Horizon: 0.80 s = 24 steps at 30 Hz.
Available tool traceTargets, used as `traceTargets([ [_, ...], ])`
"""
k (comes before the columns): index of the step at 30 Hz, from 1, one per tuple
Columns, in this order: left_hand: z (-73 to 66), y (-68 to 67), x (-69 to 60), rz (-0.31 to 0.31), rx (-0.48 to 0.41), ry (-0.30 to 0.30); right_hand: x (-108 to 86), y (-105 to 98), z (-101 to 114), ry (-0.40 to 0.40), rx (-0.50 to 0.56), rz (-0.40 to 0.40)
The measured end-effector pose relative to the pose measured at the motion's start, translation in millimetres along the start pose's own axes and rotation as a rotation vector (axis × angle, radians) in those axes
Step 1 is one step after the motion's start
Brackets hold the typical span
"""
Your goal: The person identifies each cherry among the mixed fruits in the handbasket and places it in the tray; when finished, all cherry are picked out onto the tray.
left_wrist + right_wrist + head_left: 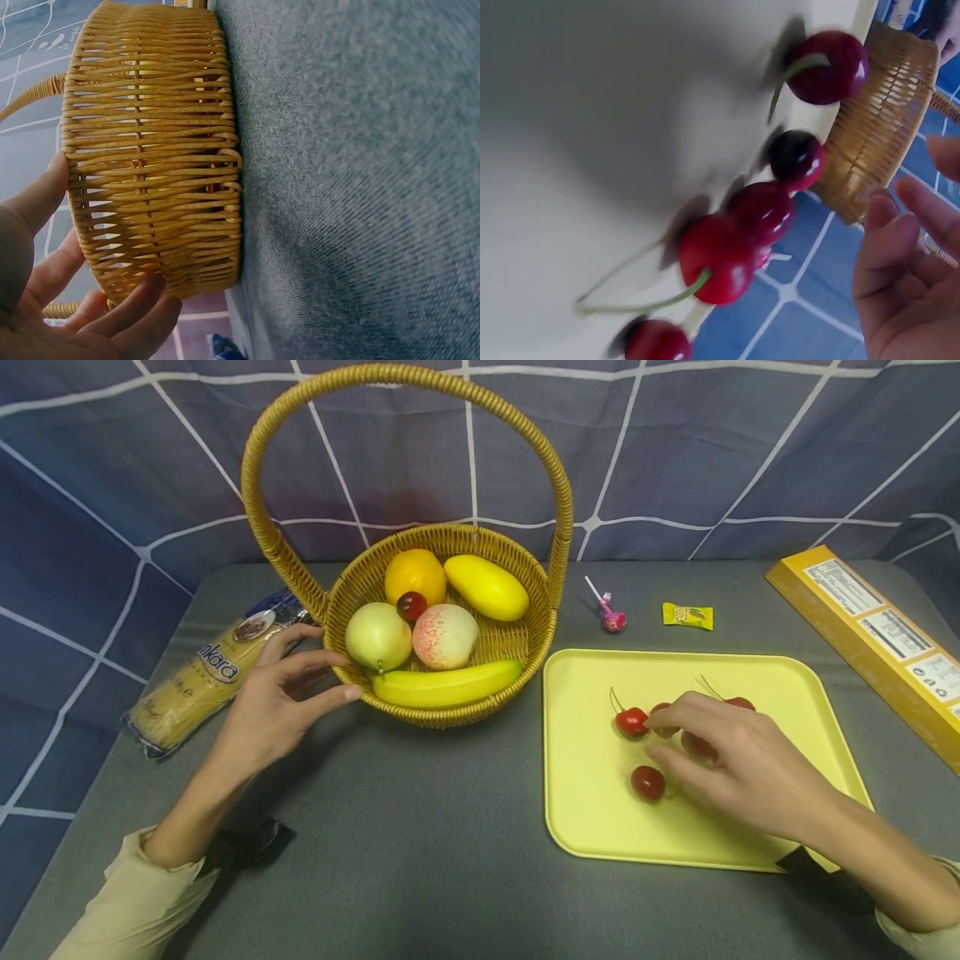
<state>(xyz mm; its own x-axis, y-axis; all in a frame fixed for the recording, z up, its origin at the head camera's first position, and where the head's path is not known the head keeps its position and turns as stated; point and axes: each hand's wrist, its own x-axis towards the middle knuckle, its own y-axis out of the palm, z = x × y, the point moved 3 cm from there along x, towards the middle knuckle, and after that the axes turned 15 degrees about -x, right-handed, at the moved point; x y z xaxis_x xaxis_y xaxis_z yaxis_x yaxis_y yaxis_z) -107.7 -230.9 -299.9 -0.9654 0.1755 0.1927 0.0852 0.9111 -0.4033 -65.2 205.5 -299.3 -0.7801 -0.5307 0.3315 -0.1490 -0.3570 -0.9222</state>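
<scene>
My left hand (281,697) touches the left rim of a wicker basket (442,718), its thumb and fingertips resting against the weave. Inside the basket lie a banana (450,685), a green apple-like fruit (378,637), a peach (446,637), an orange (416,578), a yellow mango (487,587) and one dark red cherry (411,606). Over a yellow tray (592,827) hovers my right hand (738,760), blurred, with nothing between its fingers in the right wrist view. Several cherries lie on the tray around and beneath it, including a bright red one (632,722) and a dark one (648,783).
A pasta packet (202,681) lies left of the basket. Behind the tray are a pink lollipop (613,621) and a yellow wrapped candy (687,616). An orange-yellow box (870,643) lies at the right. A tiled-pattern cloth (675,460) hangs behind the table.
</scene>
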Motion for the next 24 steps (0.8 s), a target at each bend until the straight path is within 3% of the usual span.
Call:
traceTargets([
  [3, -0.4, -0.1, 0.2, -0.002, 0.003, 0.003, 11.6, -1.3, 7.8, -0.006, 0.057, -0.035],
  [8, -0.2, -0.3, 0.2, -0.001, 0.001, 0.005, 39.9, 1.9, 23.9, -0.020, 0.136, -0.029],
  [17, 2.1, 0.0, -0.2, 0.002, -0.018, 0.014, 110.9, 10.6, 56.0, -0.133, 0.218, -0.014],
  [24, 2.4, -0.6, 0.6, 0.003, -0.037, 0.017, 175.5, 17.1, 73.5, -0.144, 0.203, 0.096],
])
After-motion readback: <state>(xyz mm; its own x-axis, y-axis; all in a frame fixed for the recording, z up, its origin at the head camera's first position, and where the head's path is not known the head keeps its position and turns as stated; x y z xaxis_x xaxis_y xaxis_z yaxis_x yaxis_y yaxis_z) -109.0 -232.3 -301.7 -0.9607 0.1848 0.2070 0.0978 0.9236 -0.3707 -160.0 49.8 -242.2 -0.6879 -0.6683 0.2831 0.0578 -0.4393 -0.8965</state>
